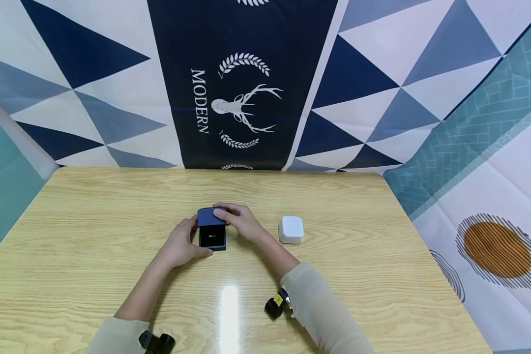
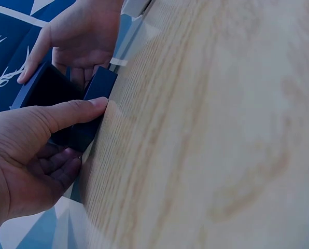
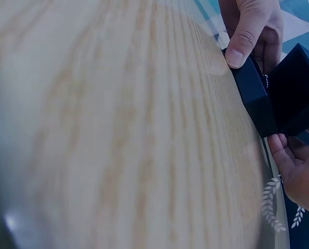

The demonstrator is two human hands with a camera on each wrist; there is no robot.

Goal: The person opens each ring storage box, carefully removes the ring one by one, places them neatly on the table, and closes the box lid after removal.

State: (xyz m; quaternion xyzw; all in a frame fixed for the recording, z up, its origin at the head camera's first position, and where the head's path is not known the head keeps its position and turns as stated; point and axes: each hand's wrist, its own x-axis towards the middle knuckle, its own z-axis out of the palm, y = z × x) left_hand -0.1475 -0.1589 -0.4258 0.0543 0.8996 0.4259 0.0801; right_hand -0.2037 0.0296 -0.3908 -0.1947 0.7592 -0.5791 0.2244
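Observation:
A small dark blue ring box [image 1: 206, 217] stands on the table with its lid raised. Against the black lining inside sits a ring [image 1: 211, 236], its small bright stone showing. My left hand [image 1: 180, 247] grips the base from the left, thumb along the front edge, as the left wrist view also shows with the box [image 2: 105, 83] between thumb and fingers. On the other side, my right hand [image 1: 244, 223] holds the lid, thumb on its outer face. In the right wrist view its fingers touch the box [image 3: 258, 109] low near the hinge.
A white rounded cube [image 1: 291, 229] rests on the wooden table [image 1: 358, 285], right of my right forearm. Patterned cloth [image 1: 243, 98] hangs along the table's far edge. Black wrist cameras [image 1: 274, 309] are strapped at both cuffs.

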